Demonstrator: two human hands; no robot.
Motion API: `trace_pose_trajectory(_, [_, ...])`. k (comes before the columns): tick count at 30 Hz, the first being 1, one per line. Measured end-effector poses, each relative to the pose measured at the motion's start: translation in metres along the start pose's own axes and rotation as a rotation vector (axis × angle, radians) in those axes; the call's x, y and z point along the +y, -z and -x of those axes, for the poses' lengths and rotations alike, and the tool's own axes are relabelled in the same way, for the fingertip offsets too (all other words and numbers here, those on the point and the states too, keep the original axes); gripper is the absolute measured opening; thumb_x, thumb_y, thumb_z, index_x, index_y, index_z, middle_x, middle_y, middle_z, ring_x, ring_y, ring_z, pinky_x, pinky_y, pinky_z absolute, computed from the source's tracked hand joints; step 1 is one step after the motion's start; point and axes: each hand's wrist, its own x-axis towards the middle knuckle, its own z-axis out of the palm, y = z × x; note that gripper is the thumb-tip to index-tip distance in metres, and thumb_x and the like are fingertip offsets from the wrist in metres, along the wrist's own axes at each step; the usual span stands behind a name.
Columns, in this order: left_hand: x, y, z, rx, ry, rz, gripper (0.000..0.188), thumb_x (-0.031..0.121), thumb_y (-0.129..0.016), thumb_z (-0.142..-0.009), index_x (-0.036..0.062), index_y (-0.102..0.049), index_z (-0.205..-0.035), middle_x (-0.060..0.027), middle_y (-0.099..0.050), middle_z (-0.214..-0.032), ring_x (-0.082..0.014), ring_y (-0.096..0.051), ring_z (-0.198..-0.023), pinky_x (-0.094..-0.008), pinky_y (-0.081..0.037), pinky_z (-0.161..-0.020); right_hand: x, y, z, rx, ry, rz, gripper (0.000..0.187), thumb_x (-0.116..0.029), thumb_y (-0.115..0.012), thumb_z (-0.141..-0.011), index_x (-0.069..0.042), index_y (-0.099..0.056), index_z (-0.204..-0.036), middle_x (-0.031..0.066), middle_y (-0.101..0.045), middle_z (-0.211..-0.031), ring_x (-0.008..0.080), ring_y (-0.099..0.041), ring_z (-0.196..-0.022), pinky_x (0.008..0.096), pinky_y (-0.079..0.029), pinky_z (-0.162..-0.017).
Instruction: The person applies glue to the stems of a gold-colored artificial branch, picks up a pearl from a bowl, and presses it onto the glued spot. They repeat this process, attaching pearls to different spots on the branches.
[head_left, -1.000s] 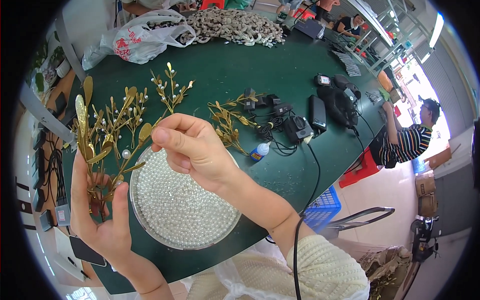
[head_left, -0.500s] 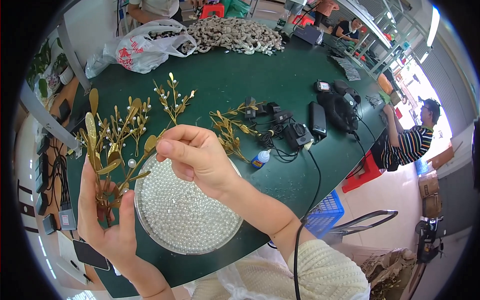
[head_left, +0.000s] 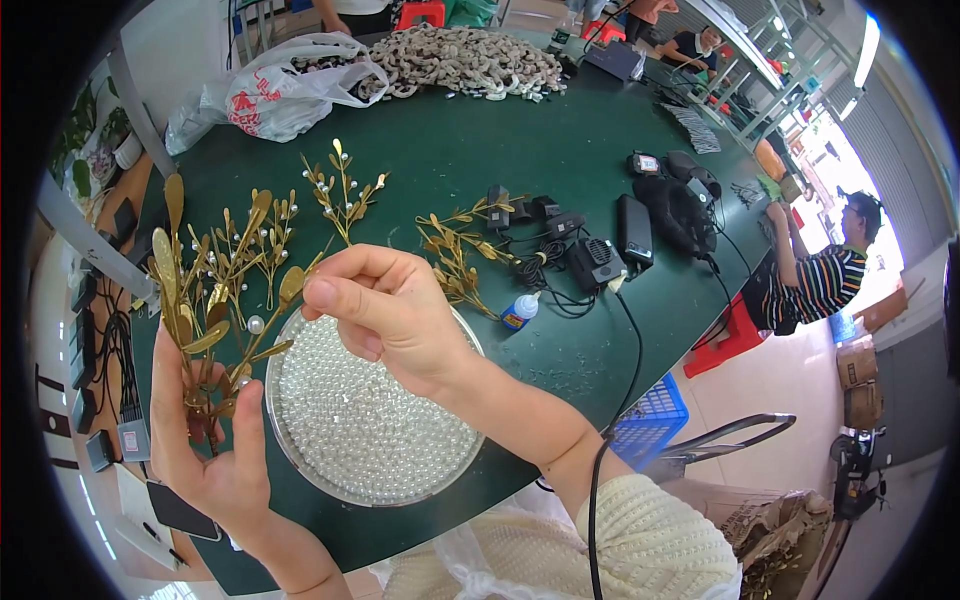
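The left hand [head_left: 213, 478] curls loosely round the stems of a gold sprig [head_left: 205, 338] at the left of the frame; the right hand [head_left: 395, 315] pinches thumb to forefinger by a branch tip, its grip's contents hidden. 2 pearls [head_left: 255, 325] show on this sprig, its leaves otherwise looking bare; a beaded sprig [head_left: 346, 208] lies beyond, an unbeaded sprig [head_left: 460, 264] at centre. The bead-filled dish [head_left: 375, 501] nears the worktop's [head_left: 480, 150] lower edge; open room lies upper centre.

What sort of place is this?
Probably a small craft workshop. The left hand holds a golden sprig, a round tray of pearly beads sits on the big green table, and another person in a striped shirt sits along its right edge.
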Motion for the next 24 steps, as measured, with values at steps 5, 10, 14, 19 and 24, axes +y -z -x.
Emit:
trace_pose_trajectory(5, [0.001, -0.002, -0.003, 0.008, -0.018, 0.045, 0.062, 0.008, -0.074, -0.07, 0.0012, -0.049, -0.126, -0.0064, -0.065, -0.093, -0.0083, -0.057, -0.07, -0.0151, -0.033, -0.048, -0.002, -0.002, 0.0, -0.004, -0.021, -0.002, 0.012, -0.013, -0.068, -0.081, -0.004, -0.063, -0.087, 0.0076, -0.064, -0.076, 0.0034, -0.041, -0.043, 0.0178, -0.031, -0.039])
trace_pose_trajectory(10, [0.005, -0.003, -0.007, -0.002, 0.025, 0.086, 0.061, 0.007, -0.073, -0.07, 0.0015, -0.05, -0.126, -0.0067, -0.065, -0.092, -0.0079, -0.058, -0.07, -0.0142, -0.034, -0.049, -0.002, -0.001, -0.001, 0.002, -0.056, -0.01, 0.012, -0.011, -0.067, -0.08, -0.004, -0.063, -0.09, 0.0084, -0.066, -0.078, 0.003, -0.041, -0.043, 0.0173, -0.03, -0.04])
trace_pose_trajectory(14, [0.004, -0.004, -0.011, 0.015, 0.027, 0.165, 0.06, 0.005, -0.075, -0.065, 0.0017, -0.054, -0.122, -0.0073, -0.064, -0.099, -0.0059, -0.057, -0.07, -0.0141, -0.034, -0.048, -0.005, -0.005, 0.001, 0.033, -0.004, 0.07, 0.012, -0.007, -0.064, -0.08, -0.004, -0.062, -0.092, 0.0093, -0.066, -0.078, 0.0026, -0.04, -0.044, 0.0175, -0.029, -0.04])
trace_pose_trajectory(19, [-0.003, -0.006, -0.013, 0.008, -0.046, 0.191, 0.062, 0.003, -0.076, -0.061, 0.001, -0.055, -0.119, -0.009, -0.064, -0.095, -0.0096, -0.059, -0.069, -0.0165, -0.04, -0.048, -0.006, -0.006, 0.004, 0.04, 0.095, 0.064, 0.017, -0.006, -0.07, -0.077, 0.0, -0.063, -0.091, 0.0062, -0.066, -0.076, 0.0023, -0.045, -0.047, 0.0164, -0.031, -0.04])
trace_pose_trajectory(24, [-0.017, -0.011, -0.011, 0.015, -0.117, 0.224, 0.064, 0.004, -0.077, -0.06, 0.0005, -0.055, -0.12, -0.0084, -0.065, -0.091, -0.007, -0.055, -0.063, -0.0159, -0.033, -0.043, -0.003, -0.006, 0.007, 0.039, 0.136, 0.065, 0.016, -0.004, -0.071, -0.076, 0.001, -0.063, -0.09, 0.0063, -0.065, -0.077, 0.0027, -0.051, -0.054, 0.0159, -0.037, -0.045])
